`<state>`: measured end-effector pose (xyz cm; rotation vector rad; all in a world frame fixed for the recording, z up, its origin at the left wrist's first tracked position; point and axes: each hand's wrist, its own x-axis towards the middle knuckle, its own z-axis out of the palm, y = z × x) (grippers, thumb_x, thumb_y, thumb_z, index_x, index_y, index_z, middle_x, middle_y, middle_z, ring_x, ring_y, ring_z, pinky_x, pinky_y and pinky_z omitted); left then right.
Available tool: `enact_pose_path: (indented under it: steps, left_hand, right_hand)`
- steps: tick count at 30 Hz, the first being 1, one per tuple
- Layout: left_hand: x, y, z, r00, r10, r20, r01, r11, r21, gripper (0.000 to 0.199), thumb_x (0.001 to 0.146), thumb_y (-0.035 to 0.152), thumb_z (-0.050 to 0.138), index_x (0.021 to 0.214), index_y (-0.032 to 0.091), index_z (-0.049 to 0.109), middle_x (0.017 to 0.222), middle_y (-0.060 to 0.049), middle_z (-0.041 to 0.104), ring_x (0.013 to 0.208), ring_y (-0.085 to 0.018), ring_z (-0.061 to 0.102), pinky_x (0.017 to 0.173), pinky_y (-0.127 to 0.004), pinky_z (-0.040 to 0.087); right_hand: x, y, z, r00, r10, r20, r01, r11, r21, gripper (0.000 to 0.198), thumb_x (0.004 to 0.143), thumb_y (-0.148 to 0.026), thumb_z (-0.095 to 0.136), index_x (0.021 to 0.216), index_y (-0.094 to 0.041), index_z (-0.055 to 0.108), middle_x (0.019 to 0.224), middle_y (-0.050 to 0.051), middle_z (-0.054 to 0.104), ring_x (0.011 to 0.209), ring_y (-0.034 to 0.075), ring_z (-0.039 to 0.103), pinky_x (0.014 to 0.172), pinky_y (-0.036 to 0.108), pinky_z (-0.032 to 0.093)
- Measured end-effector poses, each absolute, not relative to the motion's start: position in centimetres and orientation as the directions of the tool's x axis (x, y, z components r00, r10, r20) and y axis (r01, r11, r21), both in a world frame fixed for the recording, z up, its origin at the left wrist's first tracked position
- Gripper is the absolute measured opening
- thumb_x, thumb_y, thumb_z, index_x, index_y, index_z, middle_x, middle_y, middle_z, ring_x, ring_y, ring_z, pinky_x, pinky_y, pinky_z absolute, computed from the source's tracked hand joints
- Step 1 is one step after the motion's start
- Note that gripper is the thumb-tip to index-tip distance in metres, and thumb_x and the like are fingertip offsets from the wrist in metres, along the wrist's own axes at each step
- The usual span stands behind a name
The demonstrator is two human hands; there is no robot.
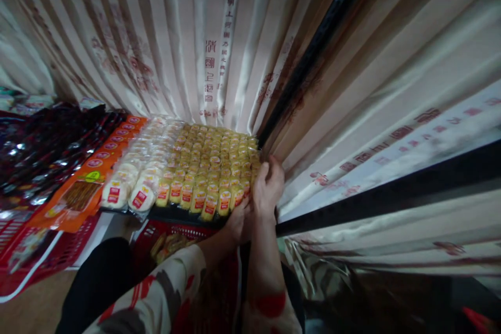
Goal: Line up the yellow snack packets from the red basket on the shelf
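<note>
Rows of small yellow snack packets (203, 167) with red and orange labels stand packed on a dark shelf. At their right front corner, my left hand (238, 219) reaches in low, its fingers closed against the end packet; they are partly hidden and blurred. My right hand (268, 187) is beside it, fingers curled round the right end of the rows, close to the curtain. What lies inside its grip is mostly hidden. Left of the yellow packets are rows of white round wrapped biscuits (143, 195) with red labels.
An orange snack bag (84, 188) and a heap of dark shiny packets (47, 151) lie to the left. Red baskets (74, 242) stand below, one with yellow packets inside. A pleated printed curtain (176, 36) rises behind; dark frame bars (391, 188) and more curtain close in on the right.
</note>
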<state>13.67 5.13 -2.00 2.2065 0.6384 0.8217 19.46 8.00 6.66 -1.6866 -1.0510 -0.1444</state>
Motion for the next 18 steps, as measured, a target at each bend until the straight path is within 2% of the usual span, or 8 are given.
enact_pose_path:
  steps: [2, 5, 7, 9, 10, 12, 14, 18]
  left_hand:
    - [13.1, 4.6, -1.8, 0.643, 0.691, 0.329, 0.177, -0.553, 0.814, 0.041, 0.094, 0.023, 0.028, 0.128, 0.014, 0.048, 0.122, -0.008, 0.060, 0.127, -0.021, 0.042, 0.110, -0.039, 0.031]
    - [10.4, 2.4, -3.1, 0.685, 0.637, 0.353, 0.200, -0.631, 0.750, 0.038, 0.091, 0.024, 0.037, 0.126, 0.019, 0.052, 0.126, -0.005, 0.057, 0.128, -0.021, 0.040, 0.112, -0.039, 0.026]
    - [7.7, 0.3, -4.7, 0.720, 0.561, 0.409, 0.311, -0.788, 0.532, 0.041, 0.091, 0.023, 0.037, 0.130, 0.017, 0.047, 0.135, -0.008, 0.049, 0.131, -0.023, 0.036, 0.113, -0.042, 0.024]
    - [4.6, -1.7, -6.2, 0.688, 0.584, 0.431, 0.488, -0.812, 0.321, 0.042, 0.090, 0.025, 0.041, 0.132, 0.017, 0.044, 0.137, -0.009, 0.046, 0.130, -0.023, 0.038, 0.108, -0.039, 0.032]
    - [3.1, -2.5, -6.8, 0.665, 0.602, 0.441, 0.545, -0.796, 0.265, 0.042, 0.089, 0.028, 0.043, 0.130, 0.019, 0.046, 0.135, -0.008, 0.049, 0.127, -0.022, 0.041, 0.105, -0.038, 0.035]
    - [0.2, -3.6, -7.4, 0.605, 0.671, 0.429, 0.622, -0.734, 0.271, 0.038, 0.088, 0.028, 0.045, 0.125, 0.018, 0.051, 0.132, -0.009, 0.051, 0.125, -0.023, 0.043, 0.102, -0.038, 0.039]
    - [-2.2, -4.2, -7.1, 0.572, 0.724, 0.387, 0.636, -0.689, 0.349, 0.034, 0.088, 0.024, 0.044, 0.120, 0.018, 0.055, 0.127, -0.010, 0.055, 0.120, -0.022, 0.047, 0.101, -0.038, 0.041]
    - [-5.6, -5.2, -5.7, 0.528, 0.843, 0.104, 0.649, -0.479, 0.590, 0.031, 0.085, 0.017, 0.042, 0.111, 0.018, 0.060, 0.116, -0.009, 0.061, 0.106, -0.018, 0.056, 0.094, -0.032, 0.046]
  right_hand:
    - [17.7, 5.0, 6.5, 0.622, 0.544, 0.564, 0.645, 0.052, -0.762, 0.038, 0.089, -0.033, 0.036, 0.115, -0.013, 0.057, 0.119, 0.013, 0.059, 0.113, 0.021, 0.052, 0.098, 0.040, 0.039]
    - [15.4, 0.5, 5.1, 0.668, 0.580, 0.467, 0.540, 0.055, -0.840, 0.037, 0.090, -0.032, 0.036, 0.118, -0.015, 0.054, 0.117, 0.012, 0.059, 0.109, 0.020, 0.055, 0.095, 0.040, 0.043]
    - [14.3, -2.0, 3.5, 0.591, 0.641, 0.490, 0.585, 0.078, -0.807, 0.035, 0.090, -0.030, 0.039, 0.118, -0.015, 0.053, 0.119, 0.012, 0.057, 0.112, 0.020, 0.053, 0.098, 0.042, 0.041]
    - [13.6, -3.7, 1.9, 0.486, 0.696, 0.528, 0.667, 0.095, -0.739, 0.032, 0.089, -0.027, 0.040, 0.115, -0.015, 0.055, 0.117, 0.013, 0.058, 0.112, 0.021, 0.053, 0.097, 0.043, 0.042]
    - [13.2, -4.3, 1.2, 0.442, 0.717, 0.539, 0.697, 0.104, -0.710, 0.031, 0.090, -0.026, 0.040, 0.112, -0.015, 0.057, 0.115, 0.014, 0.060, 0.110, 0.021, 0.054, 0.096, 0.044, 0.043]
    - [12.1, -5.2, 0.0, 0.398, 0.743, 0.538, 0.717, 0.114, -0.688, 0.030, 0.090, -0.024, 0.038, 0.110, -0.015, 0.059, 0.112, 0.014, 0.061, 0.108, 0.021, 0.056, 0.094, 0.043, 0.045]
    - [10.6, -5.8, -0.9, 0.363, 0.778, 0.513, 0.715, 0.121, -0.689, 0.031, 0.091, -0.021, 0.036, 0.110, -0.016, 0.059, 0.111, 0.013, 0.062, 0.108, 0.020, 0.056, 0.094, 0.041, 0.045]
    - [7.2, -7.3, -2.5, 0.253, 0.879, 0.404, 0.698, 0.124, -0.706, 0.032, 0.090, -0.020, 0.035, 0.109, -0.018, 0.061, 0.108, 0.011, 0.065, 0.104, 0.019, 0.058, 0.092, 0.037, 0.047]
